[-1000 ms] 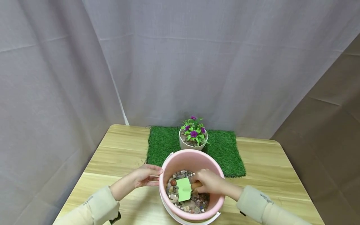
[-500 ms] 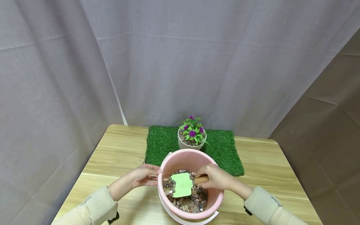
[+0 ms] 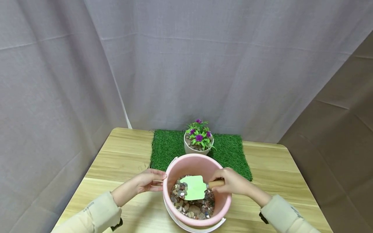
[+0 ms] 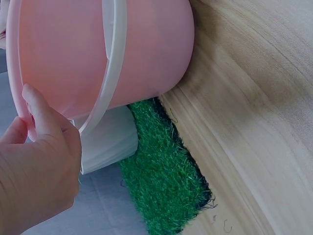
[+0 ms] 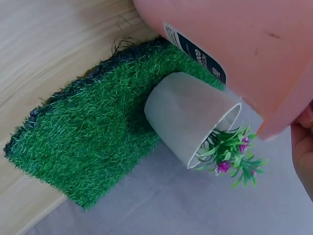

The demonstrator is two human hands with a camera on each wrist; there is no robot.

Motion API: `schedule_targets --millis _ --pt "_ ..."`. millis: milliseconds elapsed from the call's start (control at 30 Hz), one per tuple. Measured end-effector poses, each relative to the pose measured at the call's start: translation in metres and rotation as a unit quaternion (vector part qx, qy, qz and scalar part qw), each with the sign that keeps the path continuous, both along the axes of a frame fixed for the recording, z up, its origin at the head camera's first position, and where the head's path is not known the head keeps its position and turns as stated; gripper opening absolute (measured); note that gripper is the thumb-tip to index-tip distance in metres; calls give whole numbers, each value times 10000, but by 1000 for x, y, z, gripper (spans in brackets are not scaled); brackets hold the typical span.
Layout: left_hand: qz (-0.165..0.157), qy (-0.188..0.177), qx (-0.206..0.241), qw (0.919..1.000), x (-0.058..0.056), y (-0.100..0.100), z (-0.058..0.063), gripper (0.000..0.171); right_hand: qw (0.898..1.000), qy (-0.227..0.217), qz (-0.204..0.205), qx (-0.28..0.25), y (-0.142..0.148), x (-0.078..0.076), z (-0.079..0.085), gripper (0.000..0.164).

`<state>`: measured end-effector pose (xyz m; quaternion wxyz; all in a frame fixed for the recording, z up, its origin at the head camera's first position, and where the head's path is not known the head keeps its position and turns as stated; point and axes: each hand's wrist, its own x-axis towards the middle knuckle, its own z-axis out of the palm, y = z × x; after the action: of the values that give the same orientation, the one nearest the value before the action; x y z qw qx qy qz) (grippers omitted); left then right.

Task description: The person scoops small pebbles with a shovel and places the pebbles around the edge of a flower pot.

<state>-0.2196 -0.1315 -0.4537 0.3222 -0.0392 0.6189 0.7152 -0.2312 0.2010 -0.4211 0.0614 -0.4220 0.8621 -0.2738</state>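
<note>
A pink bucket [image 3: 194,222] with several pebbles [image 3: 190,208] inside stands at the near side of the table. My left hand [image 3: 150,181] pinches its left rim, thumb on the edge and fingers along the outer wall, as the left wrist view [image 4: 41,166] shows. Inside the bucket, my right hand [image 3: 233,183] grips the wooden handle of a small garden trowel [image 3: 196,187]. The trowel's light green blade points left, with pebbles heaped at its tip. In the right wrist view only part of the right hand [image 5: 304,147] shows, past the bucket's rim.
Behind the bucket, a white flowerpot [image 3: 197,150] with a purple-flowered plant [image 3: 199,134] stands on a green artificial grass mat [image 3: 230,155]. The bucket's white handle [image 3: 201,229] hangs down at the front. Grey curtains [image 3: 186,64] rise behind the wooden table [image 3: 122,152].
My right hand has drawn the trowel up and to the right within the bucket, and pebbles now sit at the blade's tip. The left hand stays at the rim.
</note>
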Motion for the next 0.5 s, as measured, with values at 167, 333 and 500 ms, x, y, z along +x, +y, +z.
schedule_targets --millis 167,333,500 --pt "-20 27 3 10000 0 0 -1 31 9999 -94 -32 -101 3 -2 4 19" --pt "-112 127 45 9998 0 0 0 34 9998 43 -142 -107 5 -5 8 20" --pt "-175 127 95 9997 -1 1 1 36 9994 118 -266 -183 8 -8 13 19"
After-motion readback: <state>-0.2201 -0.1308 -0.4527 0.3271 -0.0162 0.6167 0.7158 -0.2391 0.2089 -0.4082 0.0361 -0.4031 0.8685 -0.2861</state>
